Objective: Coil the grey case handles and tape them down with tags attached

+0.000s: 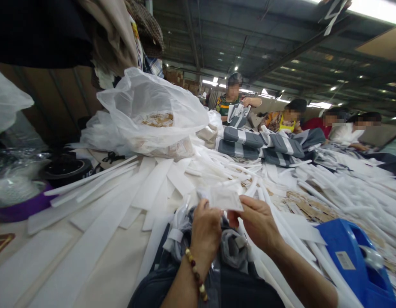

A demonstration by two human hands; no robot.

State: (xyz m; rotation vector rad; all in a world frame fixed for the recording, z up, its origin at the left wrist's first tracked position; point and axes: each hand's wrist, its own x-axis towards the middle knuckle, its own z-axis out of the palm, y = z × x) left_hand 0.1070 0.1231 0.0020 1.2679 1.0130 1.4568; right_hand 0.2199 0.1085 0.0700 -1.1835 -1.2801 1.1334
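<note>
Between my two hands is a small flat whitish packet (pixel 226 199), translucent and somewhat blurred. My right hand (pixel 257 219) pinches its right side between thumb and fingers. Curled fingers of my left hand (pixel 204 229) close on its lower left edge; a beaded bracelet (pixel 195 273) circles that wrist. Directly under the hands lies a dark bag-like item (pixel 245 291) of cloth. Grey rolled straps (pixel 234 248) with pale wrapping stick up on it, partly hidden by my left hand and forearm.
White foam strips (pixel 114 214) spread over the table. A large plastic bag (pixel 153 115) stands at the back left, near a purple tape roll (pixel 24 207). To the right sit a blue plastic holder (pixel 352 261) and brown paper scraps (pixel 313 209). Grey folded bundles (pixel 244 139) lie ahead; several people work beyond.
</note>
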